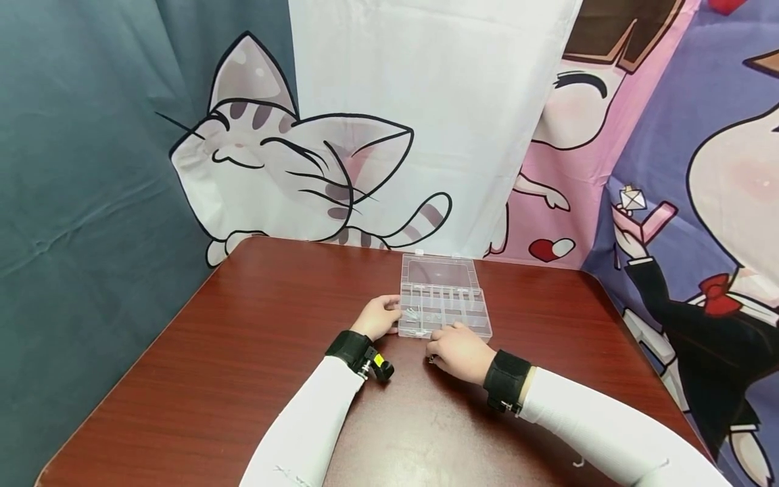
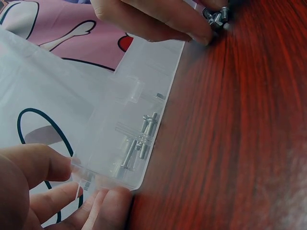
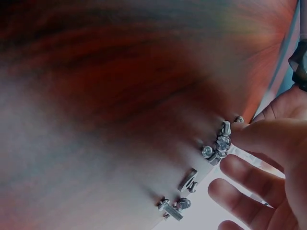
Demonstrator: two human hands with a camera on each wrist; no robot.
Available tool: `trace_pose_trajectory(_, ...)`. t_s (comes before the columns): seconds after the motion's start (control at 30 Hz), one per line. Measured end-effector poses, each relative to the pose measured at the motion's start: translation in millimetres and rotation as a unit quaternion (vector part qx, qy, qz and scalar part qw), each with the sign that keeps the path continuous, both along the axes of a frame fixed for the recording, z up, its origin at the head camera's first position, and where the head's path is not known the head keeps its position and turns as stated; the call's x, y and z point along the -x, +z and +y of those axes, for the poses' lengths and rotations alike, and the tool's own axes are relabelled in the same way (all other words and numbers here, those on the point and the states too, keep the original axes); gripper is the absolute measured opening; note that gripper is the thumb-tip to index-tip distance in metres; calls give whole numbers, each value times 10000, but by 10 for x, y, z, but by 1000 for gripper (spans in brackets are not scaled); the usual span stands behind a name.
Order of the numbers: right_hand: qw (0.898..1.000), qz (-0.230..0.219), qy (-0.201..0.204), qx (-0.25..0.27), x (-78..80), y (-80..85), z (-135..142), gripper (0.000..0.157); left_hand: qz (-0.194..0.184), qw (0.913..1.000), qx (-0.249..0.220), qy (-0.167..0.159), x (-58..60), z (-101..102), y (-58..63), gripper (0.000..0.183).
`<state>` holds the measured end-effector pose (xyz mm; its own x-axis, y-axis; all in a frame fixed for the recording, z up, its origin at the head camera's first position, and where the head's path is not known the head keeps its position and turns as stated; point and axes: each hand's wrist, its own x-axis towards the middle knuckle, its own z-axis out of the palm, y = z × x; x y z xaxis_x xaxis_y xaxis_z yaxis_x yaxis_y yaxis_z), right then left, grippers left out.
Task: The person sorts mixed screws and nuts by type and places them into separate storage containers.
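Note:
A clear plastic compartment box (image 1: 445, 312) stands on the table with its lid (image 1: 439, 272) raised at the back. At the box's left side, my left hand (image 1: 379, 318) grips the front corner between thumb and fingers. Several bolts (image 2: 144, 136) lie inside the box close to that corner. In front of the box is my right hand (image 1: 460, 352), palm down. Its thumb and fingertips reach a small cluster of metal screws and nuts (image 3: 221, 143) on the tabletop. A few more screws (image 3: 171, 208) and a metal ring-shaped piece (image 3: 188, 180) lie beside the cluster.
The reddish-brown wooden table (image 1: 274, 325) extends to both sides of the box. Behind it hang curtains with cartoon prints (image 1: 438, 101), close to the table's back edge. Each wrist wears a black strap (image 1: 349, 350) with a small device on it.

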<state>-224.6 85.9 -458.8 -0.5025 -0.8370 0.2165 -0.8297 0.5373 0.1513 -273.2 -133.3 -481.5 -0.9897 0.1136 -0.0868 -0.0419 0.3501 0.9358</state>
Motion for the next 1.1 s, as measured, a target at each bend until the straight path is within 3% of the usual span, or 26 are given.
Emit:
trace_pose_trajectory(0.17,9999,-51,-104,36,-1,-26,-1,7,-50,10000,-21,16,-9,-5,-3,45)
trace_pose_trajectory(0.4,9997,-15,-244,-22,16,-72,11,22,-33,10000,-60,-4,-10,-7,-12,45)
trace_pose_trajectory(1.1,9995,258,-123,113,-14,-37,35,16,1,9999,-129,-25,18,-9,-20,45)
